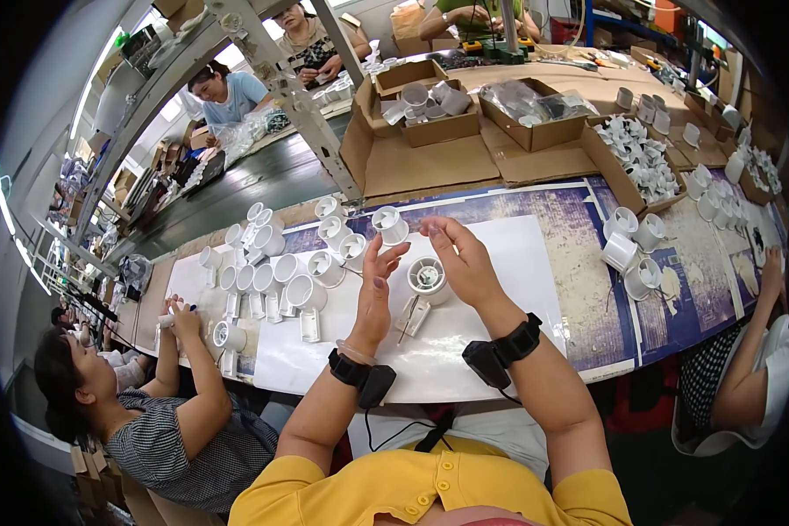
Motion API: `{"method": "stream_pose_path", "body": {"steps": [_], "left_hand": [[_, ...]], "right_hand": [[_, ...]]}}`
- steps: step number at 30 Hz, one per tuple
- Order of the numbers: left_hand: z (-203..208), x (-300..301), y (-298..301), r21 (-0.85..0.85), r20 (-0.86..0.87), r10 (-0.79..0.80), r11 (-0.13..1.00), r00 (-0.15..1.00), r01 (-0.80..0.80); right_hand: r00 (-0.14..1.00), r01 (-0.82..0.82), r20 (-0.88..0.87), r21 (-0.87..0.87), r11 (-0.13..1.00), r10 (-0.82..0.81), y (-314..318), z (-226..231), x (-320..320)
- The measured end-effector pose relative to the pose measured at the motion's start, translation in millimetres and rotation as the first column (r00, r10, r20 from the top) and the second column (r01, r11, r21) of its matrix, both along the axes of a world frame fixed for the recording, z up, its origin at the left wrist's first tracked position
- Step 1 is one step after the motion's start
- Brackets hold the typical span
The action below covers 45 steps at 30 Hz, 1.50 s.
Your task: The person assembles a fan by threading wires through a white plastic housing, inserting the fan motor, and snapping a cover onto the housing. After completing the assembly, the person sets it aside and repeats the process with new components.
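White plastic stands out in the head view: an open-topped cup (427,277) sits on the white-sheeted counter (517,351), between left hand (374,300) and right hand (464,265). Each grip is spread wide, holding nothing. Its inner fitting looks seated; a loose wire (408,317) and seemingly bare cups (310,296) leftward suggest work remains. I can read no brand or label.

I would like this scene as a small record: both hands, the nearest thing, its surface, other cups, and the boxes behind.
Left hand: open, no object visible in it
Right hand: open, no object visible in it
Nearest thing: white cup, between the hands
Surface: white sheet
Other cups: many to the left
Boxes: cardboard; one at right holds white parts
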<state>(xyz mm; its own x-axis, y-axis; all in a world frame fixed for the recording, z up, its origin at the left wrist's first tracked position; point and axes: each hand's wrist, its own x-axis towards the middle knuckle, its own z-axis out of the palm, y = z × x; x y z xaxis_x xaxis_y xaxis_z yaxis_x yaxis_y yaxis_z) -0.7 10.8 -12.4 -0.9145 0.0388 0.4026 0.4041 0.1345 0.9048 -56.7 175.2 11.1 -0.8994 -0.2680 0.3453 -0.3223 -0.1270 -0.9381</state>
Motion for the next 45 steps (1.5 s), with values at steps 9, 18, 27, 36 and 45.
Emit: {"method": "stream_pose_path", "body": {"steps": [9, 18, 27, 36, 45], "left_hand": [[-4.6, -2.5, -4.5, -0.002, -0.023, -0.004, 1.000, 1.000, 0.004], [-1.3, -0.3, -3.0, -0.002, -0.037, 0.048, 0.999, 0.998, -0.048], [-2.6, -2.2, -4.8, 0.004, -0.040, -0.005, 1.000, 0.999, 0.005], [2.4, 1.7, 1.9, 0.042, -0.010, -0.027, 0.999, 1.000, 0.028], [2.6, 0.6, -0.8, 0.029, -0.022, -0.042, 0.999, 0.999, 0.042]], "right_hand": [[0.914, 0.043, -0.393, 0.340, 0.940, 0.101, -0.7, 1.9, 8.8], [0.938, 0.017, -0.302, 0.531, 0.847, 0.170, 1.0, -4.9, 9.8], [0.916, 0.016, -0.348, 0.525, 0.851, 0.198, 0.0, -13.3, 11.8], [0.899, 0.040, -0.398, 0.494, 0.869, 0.184, -4.4, -20.0, 11.0], [0.874, 0.080, -0.460, 0.451, 0.889, 0.155, -6.7, -24.7, 9.4]]}}
